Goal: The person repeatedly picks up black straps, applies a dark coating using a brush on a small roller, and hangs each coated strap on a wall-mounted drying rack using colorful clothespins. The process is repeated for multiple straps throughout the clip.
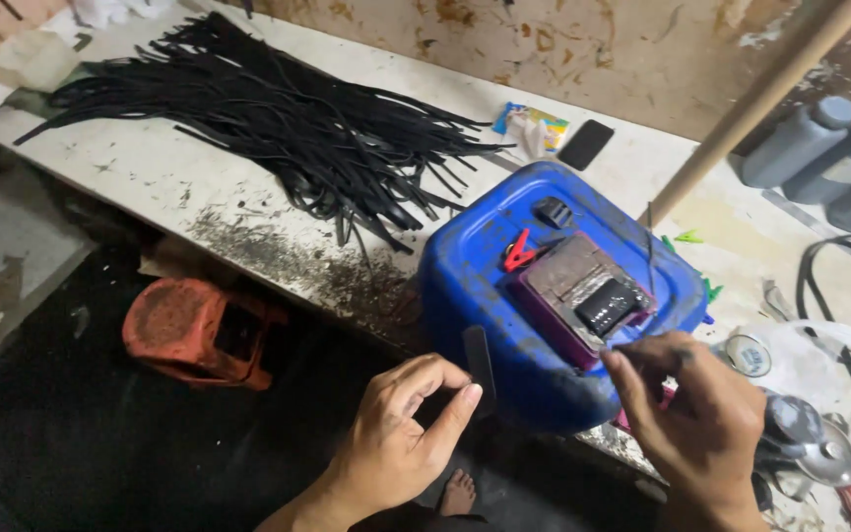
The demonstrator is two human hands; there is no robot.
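**Two hands at a blue canister, one pinching a black strip**

Nearest the camera, the left hand [401, 433] was raised palm-side up, thumb and forefinger pinched on the lower end of a short, flat black rubber-like strip [478, 361] that stood upright against the front of the canister. The right hand [696, 414] was turned back-up, its fingers curled together at the edge of the block on the canister; whether it gripped anything small there could not be told.

By size, the long pale paint-stained counter [199, 187] came first, running from upper left to lower right. On it lay a broad heap of long thin black strips [278, 118], fanned out loosely. Next was the blue plastic canister [504, 296], lying on its side at the counter's edge, with a purple-edged rectangular block with a dark top [583, 291] on it and a small red clip [518, 252] beside that. Below the counter sat a worn orange hard case [199, 330] on the dark floor. A black phone [585, 144] lay near the wall.

The strip looked light and limp, likely to flop if held at one end only, and slightly grippy rather than slick; a pinch near the end being worked, as here, seemed the surest hold.
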